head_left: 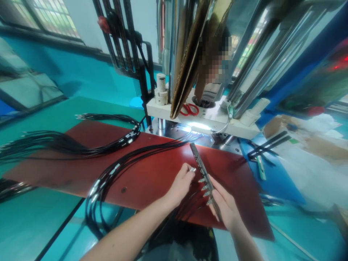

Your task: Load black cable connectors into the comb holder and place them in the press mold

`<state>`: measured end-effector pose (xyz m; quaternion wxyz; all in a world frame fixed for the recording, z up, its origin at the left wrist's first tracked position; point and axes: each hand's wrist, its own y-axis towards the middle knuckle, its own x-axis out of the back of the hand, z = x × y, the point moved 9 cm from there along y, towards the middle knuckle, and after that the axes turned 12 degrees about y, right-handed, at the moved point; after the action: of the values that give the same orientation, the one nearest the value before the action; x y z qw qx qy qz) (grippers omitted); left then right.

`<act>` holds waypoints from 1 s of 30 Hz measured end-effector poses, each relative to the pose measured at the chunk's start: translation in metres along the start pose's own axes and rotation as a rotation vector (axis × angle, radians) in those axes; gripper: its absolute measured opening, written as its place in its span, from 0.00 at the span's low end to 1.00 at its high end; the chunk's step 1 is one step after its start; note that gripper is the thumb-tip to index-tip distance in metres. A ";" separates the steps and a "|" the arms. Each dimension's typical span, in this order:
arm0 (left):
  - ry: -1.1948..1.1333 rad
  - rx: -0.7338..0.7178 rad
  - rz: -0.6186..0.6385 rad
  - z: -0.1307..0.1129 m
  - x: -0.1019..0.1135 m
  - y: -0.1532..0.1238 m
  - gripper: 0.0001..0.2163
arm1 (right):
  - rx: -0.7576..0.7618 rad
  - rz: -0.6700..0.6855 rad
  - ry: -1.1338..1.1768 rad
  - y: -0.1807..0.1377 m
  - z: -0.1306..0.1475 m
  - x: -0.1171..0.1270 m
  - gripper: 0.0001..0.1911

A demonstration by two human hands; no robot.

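Observation:
A long dark metal fixture bar (200, 163) lies slanted on the red mat (152, 174). Several silver cable plugs sit side by side in its slots. My right hand (224, 204) grips the bar's near end, fingers wrapped round it. My left hand (181, 183) pinches a small silver connector (193, 169) at the end of a black cable, right beside the bar's left edge. The black cables (114, 170) run from the bar down under my wrists and away to the left.
Bundles of black cables (49, 143) spread over the mat's left side and the teal table (32, 217). A press machine base (206, 116) with red scissors (189, 109) stands behind. A person sits beyond the machine. Black strips (268, 143) lie at right.

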<state>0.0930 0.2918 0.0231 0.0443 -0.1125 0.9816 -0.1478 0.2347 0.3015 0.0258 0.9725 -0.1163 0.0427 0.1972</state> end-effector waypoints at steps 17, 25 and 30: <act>0.074 -0.045 0.072 -0.004 0.000 0.006 0.14 | 0.021 0.048 -0.067 0.001 0.008 -0.002 0.31; 0.040 -0.056 0.073 -0.002 0.000 0.007 0.13 | 0.010 0.113 -0.142 0.002 0.007 -0.006 0.32; 0.104 -0.116 0.000 -0.001 0.006 0.011 0.11 | 0.073 0.154 -0.326 0.003 0.006 -0.012 0.32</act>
<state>0.0849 0.3013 0.0205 -0.0133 -0.1072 0.9895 -0.0965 0.2229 0.3011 0.0326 0.9521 -0.0439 -0.0996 0.2857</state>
